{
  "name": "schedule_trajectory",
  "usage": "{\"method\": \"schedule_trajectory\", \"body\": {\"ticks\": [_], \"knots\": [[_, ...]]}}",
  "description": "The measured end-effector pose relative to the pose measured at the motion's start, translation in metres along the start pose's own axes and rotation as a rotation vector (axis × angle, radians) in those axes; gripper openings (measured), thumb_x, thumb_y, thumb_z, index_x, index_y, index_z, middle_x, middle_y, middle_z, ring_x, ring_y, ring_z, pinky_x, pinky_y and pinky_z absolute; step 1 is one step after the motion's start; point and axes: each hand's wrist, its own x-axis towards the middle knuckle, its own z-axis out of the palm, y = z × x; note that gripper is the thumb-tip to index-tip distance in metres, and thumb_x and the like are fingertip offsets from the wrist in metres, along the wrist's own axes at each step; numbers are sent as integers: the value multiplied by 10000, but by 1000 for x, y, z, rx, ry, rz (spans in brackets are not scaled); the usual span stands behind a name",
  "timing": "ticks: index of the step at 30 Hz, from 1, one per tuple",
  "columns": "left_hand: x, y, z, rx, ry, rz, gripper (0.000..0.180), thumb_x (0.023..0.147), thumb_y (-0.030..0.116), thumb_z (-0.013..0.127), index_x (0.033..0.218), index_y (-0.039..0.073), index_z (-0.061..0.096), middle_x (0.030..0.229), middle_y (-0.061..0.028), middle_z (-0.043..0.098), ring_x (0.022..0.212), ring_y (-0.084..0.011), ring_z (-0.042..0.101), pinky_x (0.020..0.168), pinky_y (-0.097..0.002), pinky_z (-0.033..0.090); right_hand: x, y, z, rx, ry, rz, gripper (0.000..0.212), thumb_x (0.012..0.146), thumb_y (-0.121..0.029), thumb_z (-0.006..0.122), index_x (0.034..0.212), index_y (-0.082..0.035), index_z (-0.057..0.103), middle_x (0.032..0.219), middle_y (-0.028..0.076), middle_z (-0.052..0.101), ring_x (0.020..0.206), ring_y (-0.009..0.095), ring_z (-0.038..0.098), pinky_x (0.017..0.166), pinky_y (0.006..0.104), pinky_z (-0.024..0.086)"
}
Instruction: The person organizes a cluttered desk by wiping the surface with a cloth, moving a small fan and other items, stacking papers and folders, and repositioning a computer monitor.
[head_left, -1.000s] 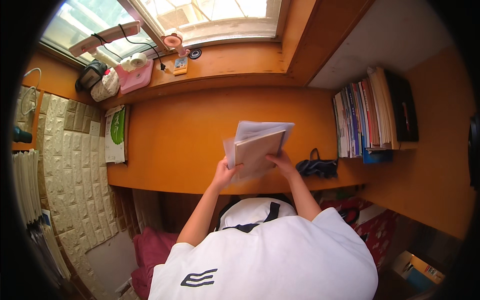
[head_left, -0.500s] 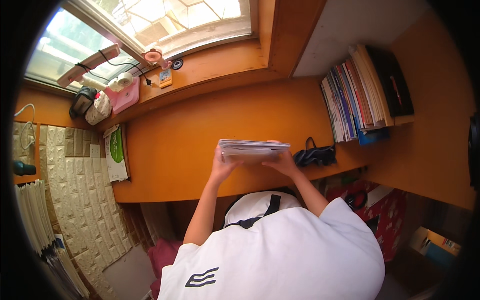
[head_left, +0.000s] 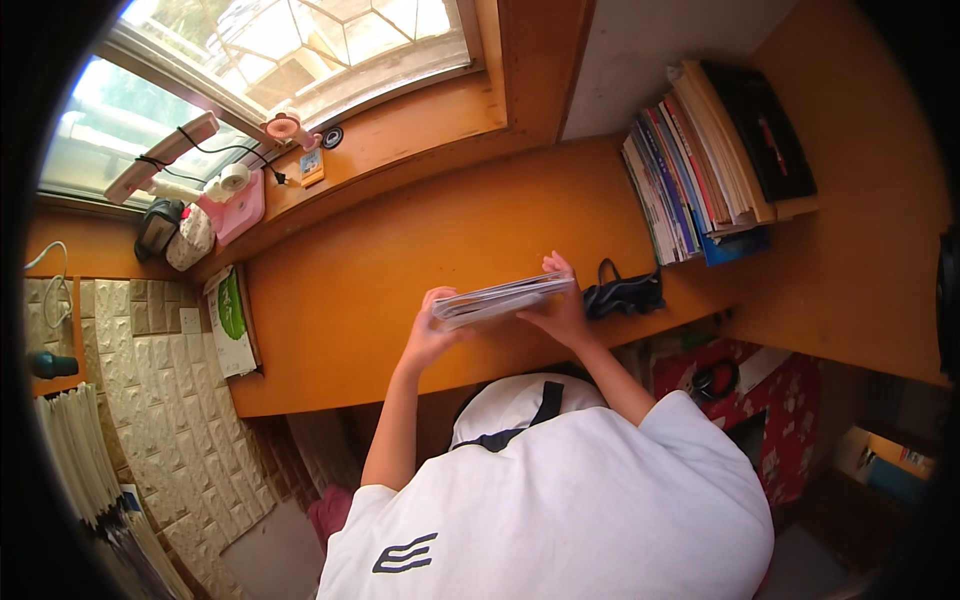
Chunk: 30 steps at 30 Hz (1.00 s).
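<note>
White and pale grey, a slim rectangular stack of papers or booklets (head_left: 500,302) is held in front of the person, near the front edge of the broad orange-brown wooden surface (head_left: 400,235). It is turned so that its layered edges face up toward the camera; whether its underside touches the surface cannot be told from this angle.

The bare left hand (head_left: 430,332) has a closed grip on the left end, fingers behind and thumb on the near side. The bare right hand (head_left: 562,315) brackets the right end more loosely: its thumb lies along the near side while some fingers stretch up past the far edge, so this grip looks partly open, though it has hold of the stack.

As far as can be judged, the sheets are gathered into one bundle, but their edges fan slightly and are not yet flush, and the bundle is not yet laid flat or let go.

Just beside the right hand lies a crumpled dark-blue fabric pouch with a loop (head_left: 625,294). Farther right, an upright row of multicoloured books and files (head_left: 680,175) leans by a black folder (head_left: 755,125) with a red pen on it.
</note>
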Motion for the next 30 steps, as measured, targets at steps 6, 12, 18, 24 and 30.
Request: {"method": "schedule_trajectory", "body": {"ticks": [6,12,18,24,30], "knots": [[20,23,22,-115,290,177,256,829,187,703,1006,23,619,928,-21,635,845,-112,583,743,-253,457,22,-6,11,-3,63,43,611,654,-238,845,1117,-19,511,960,133,645,869,255,638,756,349,498],[48,-57,6,-134,264,-424,404,847,379,660,1044,28,622,823,-36,626,813,-131,589,711,-262,461,51,11,25,-347,-103,345,642,696,-371,793,1129,-23,470,1042,162,598,958,324,590,829,405,470],[22,-153,38,555,572,-235,600,724,250,756,1193,-38,518,939,-166,601,852,-267,601,751,-371,502,-6,87,38,-910,-244,141,766,697,-342,781,1301,-62,401,1277,148,438,1200,321,412,974,450,360],[27,-121,75,65,610,-346,526,713,210,762,1118,-22,520,913,-119,584,836,-229,588,739,-341,487,-9,77,30,-877,-212,346,774,641,-347,814,1265,-88,436,1202,138,461,1150,314,428,971,422,373],[31,-148,60,-133,395,-702,409,712,204,769,961,17,504,813,-57,549,739,-147,538,642,-290,462,8,77,34,-874,-266,402,731,602,-349,828,1188,-93,474,1171,127,479,1126,306,444,931,397,400]]}}
